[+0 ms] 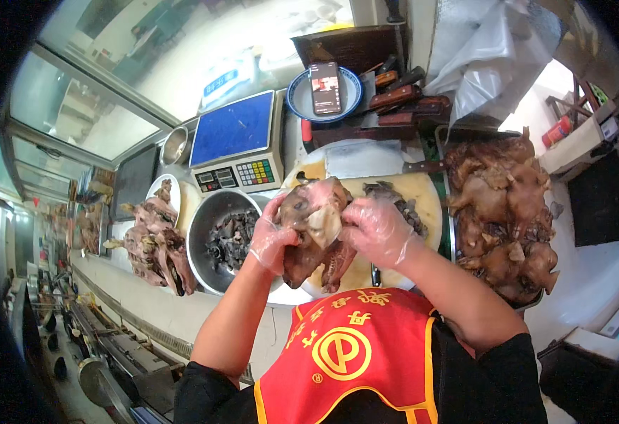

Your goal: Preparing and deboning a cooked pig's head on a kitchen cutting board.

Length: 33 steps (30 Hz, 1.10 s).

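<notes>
Both my hands wear clear plastic gloves. My left hand (273, 236) grips the side of a cooked animal head (298, 252), probably a sheep's, with a row of teeth showing on its jaw. At its other side, my right hand (379, 230) pinches the head near a pale patch, its fingertips partly hidden. The head is held above a round cutting board (427, 199). Dark scraps of skin (413, 214) lie on the board beside my right hand. Behind the head rests a cleaver (362, 159). A knife's dark handle (376, 275) shows at the board's near edge.
To the left stand a steel bowl (195, 233) of dark scraps and a pile of picked heads (153, 244). A tray (452, 233) at right holds several cooked heads (500, 201). Farther back are a scale (232, 130), a phone (325, 89) in a dish (297, 95), and knives (397, 98).
</notes>
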{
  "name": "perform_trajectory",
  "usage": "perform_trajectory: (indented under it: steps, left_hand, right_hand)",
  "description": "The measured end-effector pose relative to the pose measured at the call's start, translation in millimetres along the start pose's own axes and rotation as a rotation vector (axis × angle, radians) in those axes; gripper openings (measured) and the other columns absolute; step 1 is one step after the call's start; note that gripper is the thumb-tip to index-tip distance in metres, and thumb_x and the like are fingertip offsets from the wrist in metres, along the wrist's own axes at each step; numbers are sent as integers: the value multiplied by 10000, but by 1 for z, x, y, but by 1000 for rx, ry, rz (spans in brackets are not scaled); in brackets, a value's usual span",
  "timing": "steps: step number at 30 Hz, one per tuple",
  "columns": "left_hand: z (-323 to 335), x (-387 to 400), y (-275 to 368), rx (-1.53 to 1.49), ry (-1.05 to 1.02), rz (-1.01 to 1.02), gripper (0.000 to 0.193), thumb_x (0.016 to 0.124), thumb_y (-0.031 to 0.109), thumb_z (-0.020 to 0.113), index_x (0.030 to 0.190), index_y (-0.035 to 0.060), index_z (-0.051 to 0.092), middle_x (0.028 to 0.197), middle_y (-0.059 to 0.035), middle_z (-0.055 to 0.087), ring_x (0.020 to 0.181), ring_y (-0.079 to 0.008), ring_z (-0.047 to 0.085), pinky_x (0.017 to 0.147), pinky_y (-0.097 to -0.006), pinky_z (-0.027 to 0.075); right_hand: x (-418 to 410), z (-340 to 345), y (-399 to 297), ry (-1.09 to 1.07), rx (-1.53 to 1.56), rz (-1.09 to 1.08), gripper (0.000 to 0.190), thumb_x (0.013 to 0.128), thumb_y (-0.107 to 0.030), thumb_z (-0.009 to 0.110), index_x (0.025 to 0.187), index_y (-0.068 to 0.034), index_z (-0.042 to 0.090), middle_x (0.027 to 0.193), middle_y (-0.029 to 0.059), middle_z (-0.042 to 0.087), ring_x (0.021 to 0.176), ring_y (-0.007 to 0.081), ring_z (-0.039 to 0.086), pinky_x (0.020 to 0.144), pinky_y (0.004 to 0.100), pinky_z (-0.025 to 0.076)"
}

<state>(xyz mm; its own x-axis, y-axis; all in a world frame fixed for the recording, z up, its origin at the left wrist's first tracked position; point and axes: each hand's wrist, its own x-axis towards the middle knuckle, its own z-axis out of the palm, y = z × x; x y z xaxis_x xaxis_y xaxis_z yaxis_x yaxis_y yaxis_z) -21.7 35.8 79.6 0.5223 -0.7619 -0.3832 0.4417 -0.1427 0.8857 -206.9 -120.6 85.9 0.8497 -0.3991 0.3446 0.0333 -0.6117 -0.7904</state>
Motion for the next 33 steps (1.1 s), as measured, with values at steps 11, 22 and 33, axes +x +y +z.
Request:
perform_trajectory:
  steps: [11, 22, 33]
  left_hand:
    - [19, 13, 8, 102, 185, -164, 877, 654, -69, 629, 1481, 77, 374, 1185, -162, 589, 1042, -312, 599, 884, -459, 539]
    - [17, 26, -5, 406, 260, -133, 810, 653, -9, 699, 1431, 55, 485, 1066, -149, 662, 932, -239, 641, 809, -351, 545]
    - [8, 42, -39, 673, 286, -97, 862, 628, 48, 761, 1437, 10, 466, 1136, -173, 689, 980, -269, 670, 890, -337, 535]
  right_hand:
    - [-6, 19, 28, -49, 92, 222, 215, 820, -196, 789, 851, -7, 690, 788, 143, 648, 746, 282, 646, 713, 403, 512]
    - [-7, 48, 60, -44, 282, 560, 320, 797, -230, 839, 968, 9, 712, 820, 172, 707, 716, 247, 650, 741, 390, 532]
    - [-24, 75, 77, -225, 295, 621, 292, 838, -257, 791, 920, 13, 717, 815, 182, 717, 726, 270, 666, 756, 380, 534]
